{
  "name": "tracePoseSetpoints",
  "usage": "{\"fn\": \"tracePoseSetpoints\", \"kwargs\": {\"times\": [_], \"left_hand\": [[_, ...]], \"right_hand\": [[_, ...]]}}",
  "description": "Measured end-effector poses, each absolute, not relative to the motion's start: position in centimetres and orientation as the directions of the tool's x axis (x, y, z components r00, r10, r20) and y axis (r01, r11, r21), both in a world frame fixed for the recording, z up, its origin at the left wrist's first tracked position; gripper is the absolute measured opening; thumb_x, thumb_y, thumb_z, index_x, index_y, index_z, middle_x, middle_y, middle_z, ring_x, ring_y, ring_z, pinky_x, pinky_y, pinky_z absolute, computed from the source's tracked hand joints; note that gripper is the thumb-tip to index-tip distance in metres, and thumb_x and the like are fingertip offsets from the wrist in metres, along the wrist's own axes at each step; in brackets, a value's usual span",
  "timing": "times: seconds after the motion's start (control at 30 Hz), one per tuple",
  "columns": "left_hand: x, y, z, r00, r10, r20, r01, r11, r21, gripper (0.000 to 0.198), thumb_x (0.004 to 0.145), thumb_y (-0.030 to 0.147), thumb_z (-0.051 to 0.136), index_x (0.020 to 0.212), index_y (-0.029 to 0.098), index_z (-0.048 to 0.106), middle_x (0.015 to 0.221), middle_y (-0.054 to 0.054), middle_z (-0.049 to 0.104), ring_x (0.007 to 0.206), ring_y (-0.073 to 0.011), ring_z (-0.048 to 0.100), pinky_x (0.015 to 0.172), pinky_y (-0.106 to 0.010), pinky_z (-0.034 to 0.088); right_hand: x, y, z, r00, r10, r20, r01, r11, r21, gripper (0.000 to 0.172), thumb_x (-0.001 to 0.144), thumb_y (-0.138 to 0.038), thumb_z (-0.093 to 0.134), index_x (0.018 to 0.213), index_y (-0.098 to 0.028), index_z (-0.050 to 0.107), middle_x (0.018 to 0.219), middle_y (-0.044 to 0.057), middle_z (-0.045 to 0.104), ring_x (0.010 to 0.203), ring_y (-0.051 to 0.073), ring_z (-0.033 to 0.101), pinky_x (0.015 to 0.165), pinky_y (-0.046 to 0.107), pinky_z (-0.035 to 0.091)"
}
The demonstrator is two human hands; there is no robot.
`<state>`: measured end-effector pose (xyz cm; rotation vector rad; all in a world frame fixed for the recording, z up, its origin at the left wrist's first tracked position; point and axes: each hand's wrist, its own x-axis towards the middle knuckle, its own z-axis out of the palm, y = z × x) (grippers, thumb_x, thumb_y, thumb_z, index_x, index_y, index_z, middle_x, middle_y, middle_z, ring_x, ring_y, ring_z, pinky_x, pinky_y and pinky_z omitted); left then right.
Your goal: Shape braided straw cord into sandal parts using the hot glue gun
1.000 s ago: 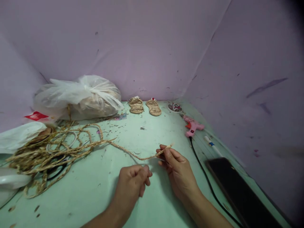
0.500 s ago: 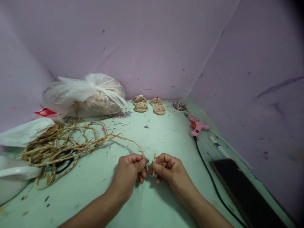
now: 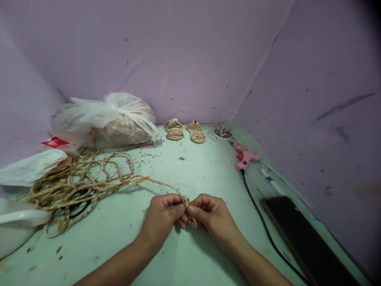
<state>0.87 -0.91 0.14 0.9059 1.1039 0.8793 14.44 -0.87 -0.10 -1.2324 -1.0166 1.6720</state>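
A braided straw cord (image 3: 160, 182) runs from a tangled pile on the left to my two hands at the front middle of the table. My left hand (image 3: 163, 214) pinches the cord near its end between thumb and fingers. Close against it, my right hand (image 3: 211, 214) grips the cord's end, which is bent back into a small loop hanging below the fingertips. The fingers partly hide where the strands meet. Beyond the hands, two small woven sandals (image 3: 174, 130) made of similar cord lie by the wall.
A pink glue gun (image 3: 246, 156) with a black cable lies at right, beside a black phone (image 3: 306, 238) and a white stick (image 3: 272, 180). A small dish of beads (image 3: 223, 133) stands at the back. A tied plastic bag (image 3: 119, 119) sits back left, a white container (image 3: 18, 222) front left.
My hands have come together; the right moved slightly left. The cord's short end, upright and apart before, now lies against the longer part, with the loop below.
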Motion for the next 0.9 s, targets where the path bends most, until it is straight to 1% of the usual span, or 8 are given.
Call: {"fn": "tracePoseSetpoints", "kwargs": {"times": [0.13,0.27,0.37,0.47,0.57,0.73,0.8,0.9], "left_hand": [[0.83,-0.91,0.39,0.239,0.922,-0.305,-0.128,0.342,0.931,0.018,0.068,0.025,0.058,0.059,0.011,0.061,0.05,-0.002,0.059,0.044,-0.01,0.052,0.047,-0.021,0.041],[1.08,-0.89,0.47,0.188,0.92,-0.344,-0.082,0.363,0.928,0.025,0.066,0.033,0.062,0.055,0.011,0.059,0.047,-0.003,0.058,0.041,-0.0104,0.051,0.045,-0.022,0.039],[1.3,-0.89,0.52,0.143,0.911,-0.388,-0.051,0.398,0.916,0.026,0.061,0.036,0.064,0.053,0.011,0.058,0.045,-0.003,0.056,0.038,-0.0112,0.049,0.042,-0.023,0.038],[1.31,-0.95,0.65,0.102,0.925,-0.367,-0.013,0.37,0.929,0.027,0.059,0.036,0.063,0.049,0.012,0.055,0.042,-0.001,0.053,0.036,-0.0104,0.046,0.04,-0.022,0.034],[1.11,-1.01,0.8,0.032,0.95,-0.312,0.051,0.31,0.949,0.028,0.061,0.034,0.062,0.044,0.013,0.054,0.037,0.002,0.045,0.035,-0.0076,0.037,0.039,-0.021,0.028],[0.76,-0.81,0.88,0.0,0.966,-0.26,0.056,0.259,0.964,0.024,0.062,0.031,0.064,0.046,0.014,0.059,0.036,0.004,0.039,0.037,-0.0065,0.03,0.038,-0.021,0.021],[0.75,-0.73,0.84,0.003,0.97,-0.244,0.034,0.244,0.969,0.024,0.062,0.031,0.064,0.045,0.014,0.059,0.036,0.004,0.039,0.037,-0.0067,0.031,0.038,-0.021,0.022],[0.83,-0.75,0.68,0.006,0.973,-0.231,-0.023,0.231,0.973,0.025,0.061,0.031,0.064,0.045,0.013,0.058,0.039,0.002,0.044,0.037,-0.0075,0.036,0.04,-0.021,0.026]], "right_hand": [[14.44,-0.87,-0.37,-0.184,0.941,-0.284,-0.143,-0.312,-0.939,0.027,0.059,-0.032,0.072,0.054,-0.015,0.052,0.044,-0.002,0.057,0.041,0.007,0.045,0.043,0.021,0.031],[14.36,-1.15,-0.52,-0.183,0.947,-0.264,-0.074,-0.281,-0.957,0.022,0.064,-0.028,0.066,0.055,-0.016,0.049,0.047,-0.002,0.056,0.042,0.007,0.043,0.044,0.022,0.031],[14.3,-1.42,-0.71,-0.176,0.951,-0.253,0.019,-0.253,-0.967,0.019,0.067,-0.025,0.062,0.056,-0.017,0.049,0.049,-0.002,0.055,0.044,0.008,0.042,0.044,0.022,0.03],[14.36,-1.63,-0.79,-0.143,0.963,-0.23,0.167,-0.205,-0.964,0.015,0.069,-0.022,0.058,0.057,-0.017,0.05,0.049,-0.002,0.053,0.045,0.009,0.041,0.045,0.022,0.03],[14.5,-1.74,-0.58,-0.11,0.981,-0.157,0.305,-0.117,-0.945,0.013,0.072,-0.025,0.056,0.063,-0.017,0.054,0.053,-0.002,0.051,0.049,0.01,0.043,0.047,0.023,0.032],[14.7,-1.67,-0.11,-0.233,0.972,0.036,0.382,0.125,-0.916,0.016,0.08,-0.022,0.048,0.075,-0.017,0.063,0.079,0.005,0.062,0.075,0.017,0.055,0.067,0.027,0.04],[14.69,-1.58,-0.08,-0.278,0.961,0.006,0.402,0.122,-0.908,0.021,0.081,-0.023,0.046,0.073,-0.018,0.064,0.076,0.005,0.063,0.074,0.017,0.055,0.067,0.028,0.04],[14.61,-1.53,-0.13,-0.238,0.965,-0.106,0.411,0.001,-0.911,0.021,0.078,-0.026,0.049,0.069,-0.016,0.065,0.069,0.005,0.062,0.066,0.017,0.054,0.061,0.027,0.039]]}}
